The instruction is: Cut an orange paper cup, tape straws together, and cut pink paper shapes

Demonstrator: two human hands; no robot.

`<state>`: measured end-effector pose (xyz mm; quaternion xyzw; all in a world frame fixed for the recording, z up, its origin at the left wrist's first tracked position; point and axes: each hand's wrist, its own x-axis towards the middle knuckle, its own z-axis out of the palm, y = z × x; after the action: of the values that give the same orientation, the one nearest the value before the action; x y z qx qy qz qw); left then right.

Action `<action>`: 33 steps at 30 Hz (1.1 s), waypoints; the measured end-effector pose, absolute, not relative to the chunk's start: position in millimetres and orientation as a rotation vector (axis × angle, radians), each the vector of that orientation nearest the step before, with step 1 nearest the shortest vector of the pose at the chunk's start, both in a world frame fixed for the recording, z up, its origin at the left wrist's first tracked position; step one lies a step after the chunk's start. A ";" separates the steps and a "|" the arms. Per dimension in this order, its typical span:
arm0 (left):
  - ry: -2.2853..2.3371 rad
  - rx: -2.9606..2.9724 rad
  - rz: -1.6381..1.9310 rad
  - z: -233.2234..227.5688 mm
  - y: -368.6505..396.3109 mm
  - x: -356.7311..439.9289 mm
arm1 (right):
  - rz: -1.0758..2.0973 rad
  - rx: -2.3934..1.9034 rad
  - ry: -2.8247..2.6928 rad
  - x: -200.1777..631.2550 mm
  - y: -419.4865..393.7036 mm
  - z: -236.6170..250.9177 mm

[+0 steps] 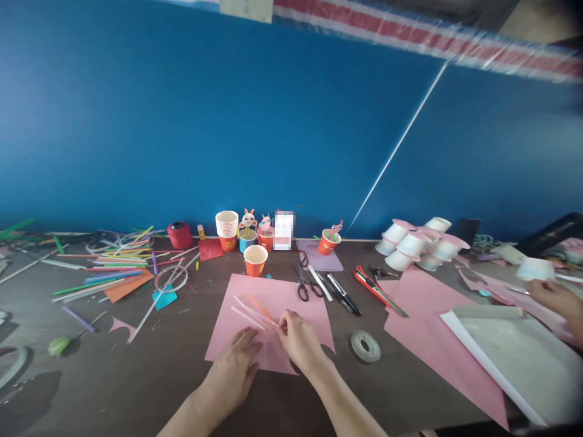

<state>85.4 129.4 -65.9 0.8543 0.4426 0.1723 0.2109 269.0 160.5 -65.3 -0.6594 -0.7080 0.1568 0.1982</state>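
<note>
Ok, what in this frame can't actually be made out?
Head view only:
- Item by the cups: blurred out.
- Right hand grip on the straws: fingertips hide it.
- Another person's hand: cut off by the right edge.
- Far-right clutter: motion-blurred.

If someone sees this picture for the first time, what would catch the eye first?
Probably the blue wall filling the top half. Next, the pink sheet at the table's centre, where the left hand lies flat and the right hand pinches thin straws. Coloured straws clutter the left side.
</note>
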 end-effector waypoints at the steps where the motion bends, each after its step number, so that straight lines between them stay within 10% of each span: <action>1: 1.226 2.372 0.486 -66.1 129.3 84.8 | 0.458 -1.810 -1.965 269.4 161.1 -66.2; 16: 1.392 1.752 0.888 -40.2 148.5 73.8 | 0.909 -1.460 -1.922 242.9 156.3 -12.5; 26: 0.863 0.487 0.986 -48.2 152.1 72.7 | 0.378 -2.037 -2.148 244.6 158.1 -48.5; 33: 0.793 0.320 1.015 -50.4 155.0 80.6 | 0.861 -1.664 -1.826 241.0 138.5 -38.5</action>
<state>80.6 155.0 -50.4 0.1485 0.3683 0.4709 0.7878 241.0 138.5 -38.5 -0.6141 -0.6741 0.3179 0.2596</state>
